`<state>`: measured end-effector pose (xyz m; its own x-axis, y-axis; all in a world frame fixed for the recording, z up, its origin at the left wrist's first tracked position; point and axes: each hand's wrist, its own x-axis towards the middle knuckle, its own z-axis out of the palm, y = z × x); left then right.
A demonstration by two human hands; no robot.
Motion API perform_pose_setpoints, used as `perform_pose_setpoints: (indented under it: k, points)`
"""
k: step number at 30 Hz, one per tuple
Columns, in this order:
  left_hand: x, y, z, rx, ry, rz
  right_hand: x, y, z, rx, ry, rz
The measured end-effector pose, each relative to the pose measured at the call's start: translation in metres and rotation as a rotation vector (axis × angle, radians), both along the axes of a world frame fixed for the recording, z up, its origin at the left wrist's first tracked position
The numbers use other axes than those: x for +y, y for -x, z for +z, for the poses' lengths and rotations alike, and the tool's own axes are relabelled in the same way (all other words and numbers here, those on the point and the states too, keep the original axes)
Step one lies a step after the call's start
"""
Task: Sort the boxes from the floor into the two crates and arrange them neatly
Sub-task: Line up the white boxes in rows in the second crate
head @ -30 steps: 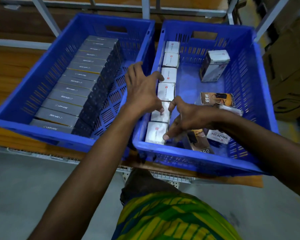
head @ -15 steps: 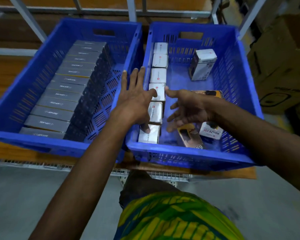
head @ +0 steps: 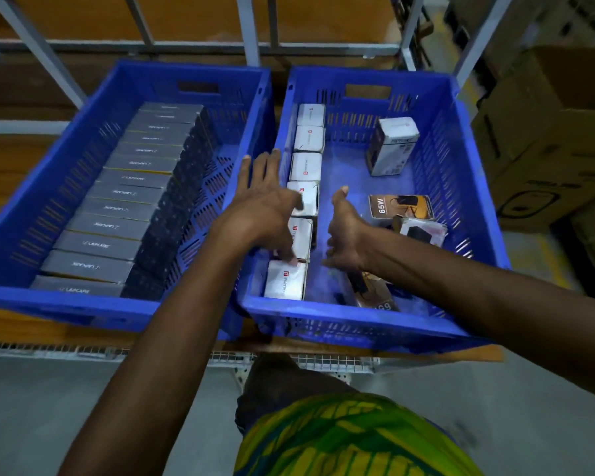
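Nearest the camera, a yellow-and-green patterned garment (head: pixel 340 438) is seen above a grey floor (head: pixel 31 424). Beyond it, two blue crates are set side by side on a wooden shelf (head: pixel 0 156).

In the left crate (head: pixel 66 305) a single row of grey boxes (head: pixel 117 209) is packed along the left wall from near end to far end. Twelve or thirteen can be counted; the farthest are too blurred for an exact figure.

In the right crate (head: pixel 358 319) six white boxes (head: pixel 305 166) are lined up in one column against the left wall. Four loose items are counted in the rest of that crate:
- an orange-and-black box (head: pixel 375 293), lying partly under the right forearm
- a packet (head: pixel 423 230)
- a flat 65W box (head: pixel 401 207), just beyond the packet
- a tall white box (head: pixel 392 146), stood upright near the far wall

The left hand (head: pixel 265 214) is held palm down over the crates' meeting walls and over the fourth and fifth white boxes. Its fingers are straight and spread, and nothing is gripped. Whether the boxes are touched cannot be told. The right hand (head: pixel 344 231) is held on edge just beside the column, thumb raised and fingers loosely bent, with nothing between them. Both hands are motion-blurred.

Farthest off, grey rack uprights (head: pixel 248 29) and brown cartons (head: pixel 547 149) are seen.
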<state>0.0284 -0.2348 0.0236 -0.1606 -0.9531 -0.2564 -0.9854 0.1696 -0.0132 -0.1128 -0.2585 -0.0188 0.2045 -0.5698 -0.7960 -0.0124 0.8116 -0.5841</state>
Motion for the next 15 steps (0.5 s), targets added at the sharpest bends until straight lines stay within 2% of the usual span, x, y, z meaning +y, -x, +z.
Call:
perform_pose_setpoints:
  k: [3,4,6,9,12,15]
  points:
    - [-0.035,0.009,0.008,0.153,0.119,-0.099,-0.011,-0.004,-0.004,0.038,0.096,-0.107]
    - [-0.048,0.013,0.007,0.209,0.139,-0.110,-0.014,-0.004,-0.007,-0.001,0.094,-0.109]
    - [-0.069,0.020,0.000,0.280,0.192,-0.093,-0.015,-0.008,-0.010,-0.206,0.103,-0.042]
    - [-0.082,0.022,-0.020,0.229,0.283,-0.060,-0.019,-0.004,-0.017,-0.331,0.109,0.009]
    - [-0.085,0.021,-0.027,0.301,0.305,-0.061,-0.022,-0.001,-0.013,-0.220,0.125,-0.031]
    - [-0.086,0.017,-0.025,0.527,0.422,0.035,-0.037,-0.006,-0.019,-0.021,0.210,-0.092]
